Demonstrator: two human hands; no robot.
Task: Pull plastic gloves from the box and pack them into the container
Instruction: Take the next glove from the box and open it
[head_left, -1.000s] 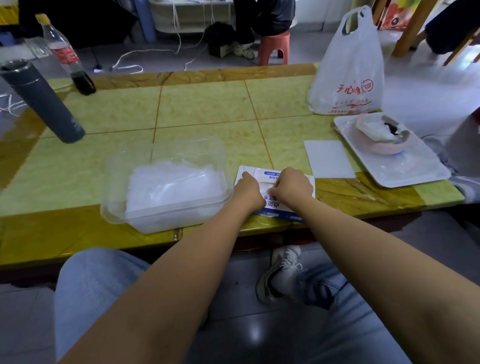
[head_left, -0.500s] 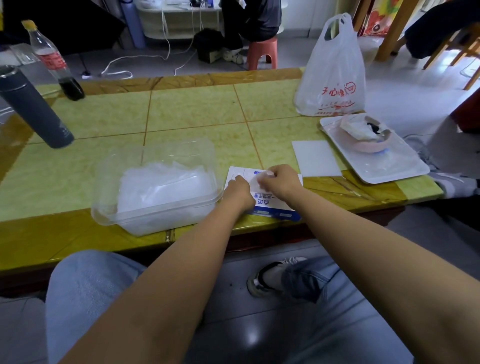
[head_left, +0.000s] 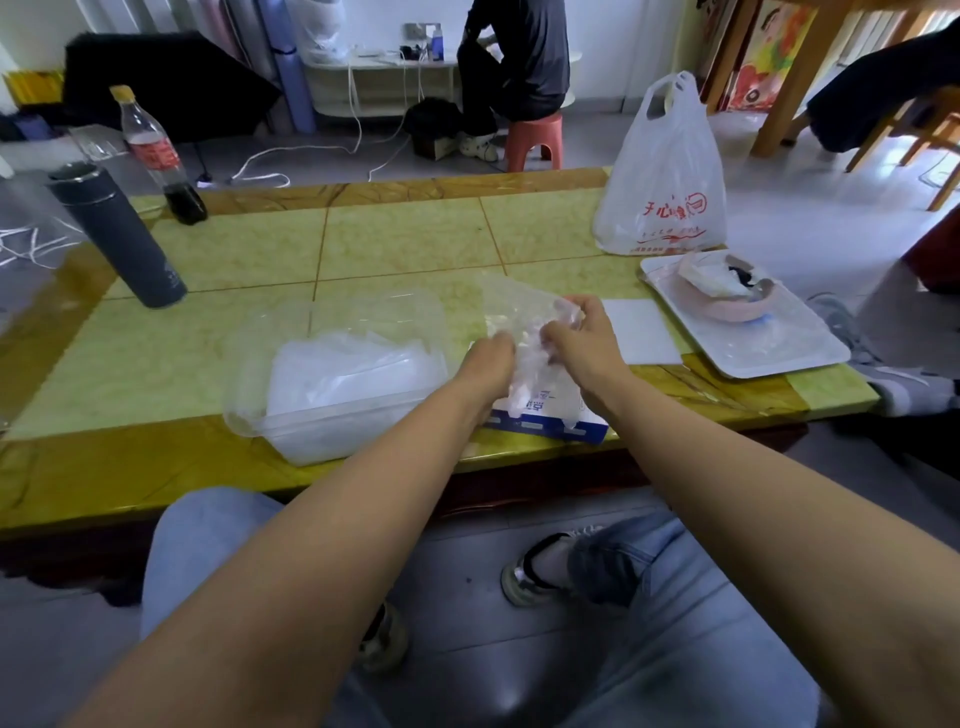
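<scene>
A thin clear plastic glove (head_left: 522, 317) hangs crumpled above the white-and-blue glove box (head_left: 550, 415), which lies flat near the table's front edge. My left hand (head_left: 485, 366) and my right hand (head_left: 582, 343) both pinch this glove, lifted a little over the box. Just left of the box stands a clear plastic container (head_left: 260, 410) holding a stack of folded clear gloves (head_left: 348, 374). The box's opening is hidden behind my hands and the glove.
A dark thermos (head_left: 117, 234) and a cola bottle (head_left: 158, 156) stand at the back left. At the right are a white plastic bag (head_left: 662, 176), a white tray (head_left: 779, 358) with a pink bowl, and a white card (head_left: 641, 332). A person sits on a stool beyond the table.
Both hands have risen from the box top, drawing a clear glove up out of it. The camera has tilted upward, showing more of the room.
</scene>
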